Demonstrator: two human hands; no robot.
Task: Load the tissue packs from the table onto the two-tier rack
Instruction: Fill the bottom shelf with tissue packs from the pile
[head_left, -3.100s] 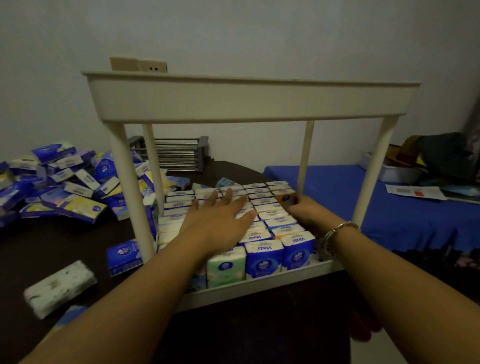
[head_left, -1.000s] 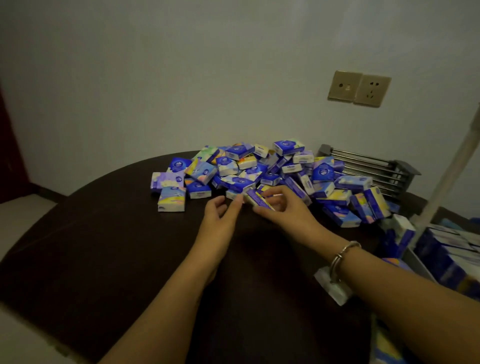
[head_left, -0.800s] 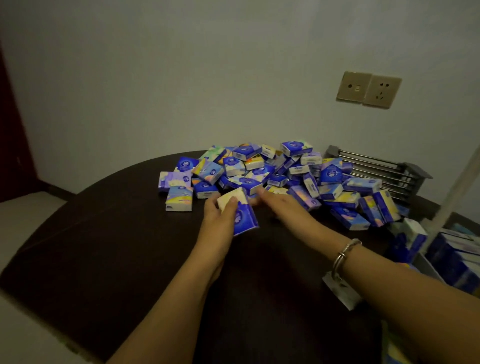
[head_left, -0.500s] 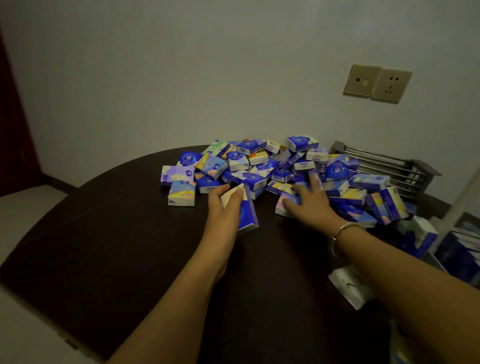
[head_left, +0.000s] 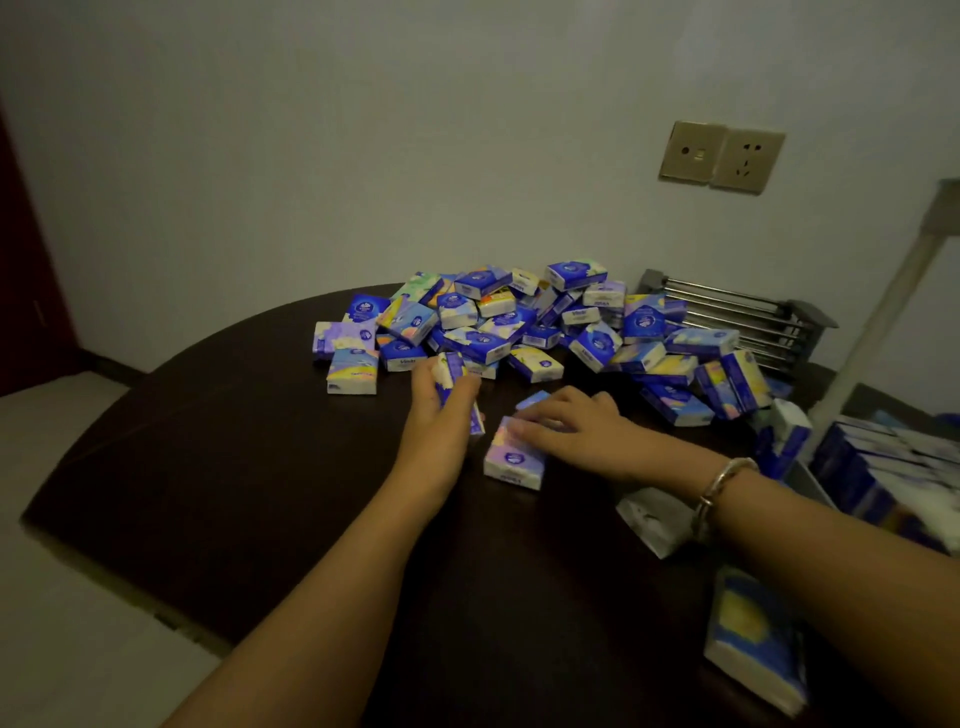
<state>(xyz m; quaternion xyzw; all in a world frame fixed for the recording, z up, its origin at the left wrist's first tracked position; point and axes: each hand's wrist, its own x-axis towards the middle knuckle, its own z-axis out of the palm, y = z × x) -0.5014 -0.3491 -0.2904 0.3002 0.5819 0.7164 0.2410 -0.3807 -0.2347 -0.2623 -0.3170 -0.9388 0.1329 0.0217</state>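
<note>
On the dark round table (head_left: 218, 467) a heap of tissue packs (head_left: 540, 327) lies against the wall, with the rack (head_left: 872, 322) at the right edge, its lower tier already lined with packs. Gathering should go best by stacking packs flat and square into one bundle before any carry — loose ones would slip. Left hand (head_left: 441, 410) grips an upright blue pack (head_left: 460, 384), fingers curled round it. Right hand (head_left: 576, 426) lies spread, fingers nearly straight, pressing a lilac pack (head_left: 511, 460) just beside the heap.
</note>
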